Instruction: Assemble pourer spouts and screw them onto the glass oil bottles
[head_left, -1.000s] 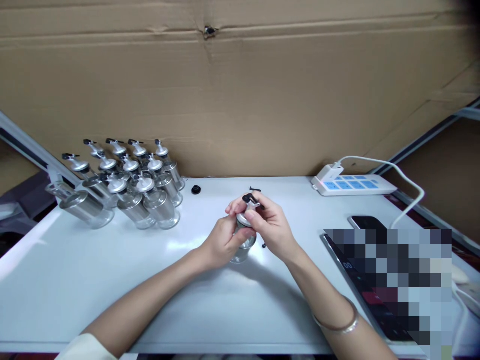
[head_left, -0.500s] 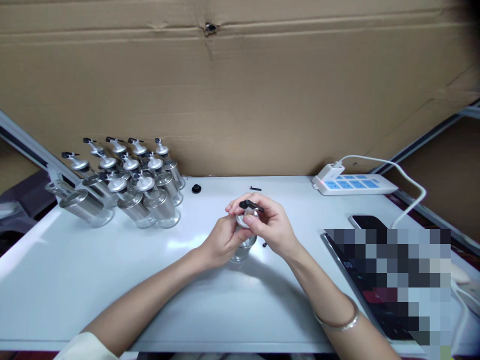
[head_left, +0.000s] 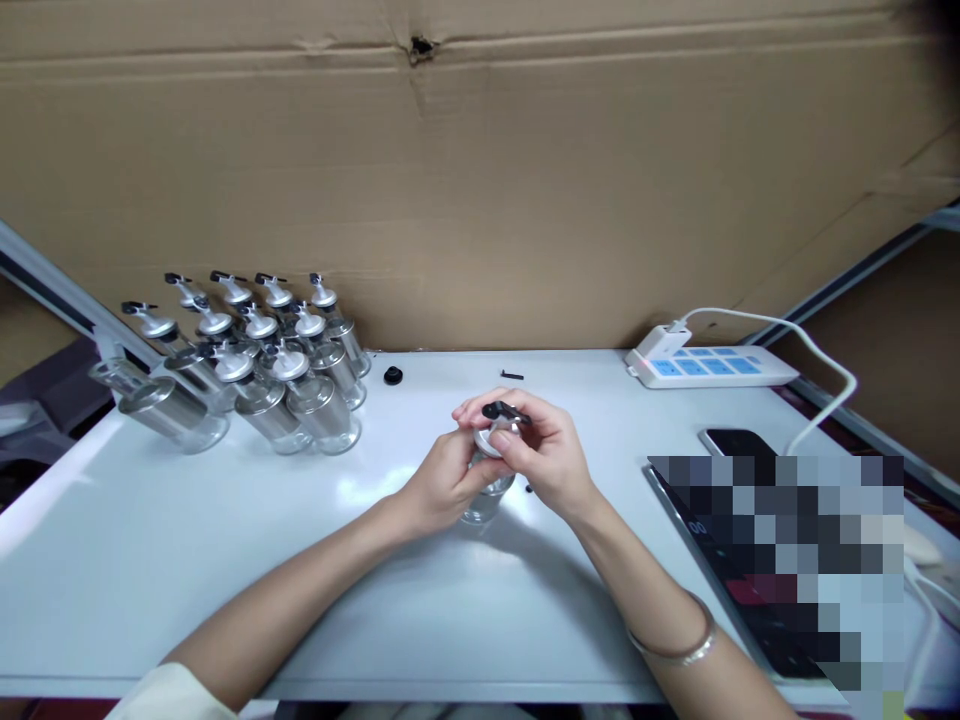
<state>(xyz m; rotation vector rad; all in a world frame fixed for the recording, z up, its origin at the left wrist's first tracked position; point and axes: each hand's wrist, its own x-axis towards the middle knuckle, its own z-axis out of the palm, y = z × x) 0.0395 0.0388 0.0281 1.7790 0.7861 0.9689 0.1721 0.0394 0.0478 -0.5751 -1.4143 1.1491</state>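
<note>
Cardboard sheeting (head_left: 480, 170) fills the whole background behind the white desk (head_left: 225, 560). At far left on the desk I log a cluster of finished glass bottles (head_left: 255, 370) with silver caps and black levers; at right a pixelated dark slab, a phone (head_left: 739, 442) and a white power strip (head_left: 709, 367) with its cable.

Change over the last second: the black lever (head_left: 504, 410) on the silver cap (head_left: 489, 440) stood tilted up, clear of the fingers, and now lies lower and flatter across the cap. I judge that the lever is being seated onto the cap.

Small glass bottle (head_left: 486, 490) stands upright at desk centre. Left hand (head_left: 446, 480) wraps it from the left, fingers clenched round the body and neck. Right hand (head_left: 544, 455) arches over the top, thumb and forefinger pinching the lever; a bangle (head_left: 675, 648) sits on that forearm.

Smallest items: black round stopper (head_left: 392, 376), black pin (head_left: 511, 375) near the desk's back edge, black speck (head_left: 529, 489) beside the right hand
</note>
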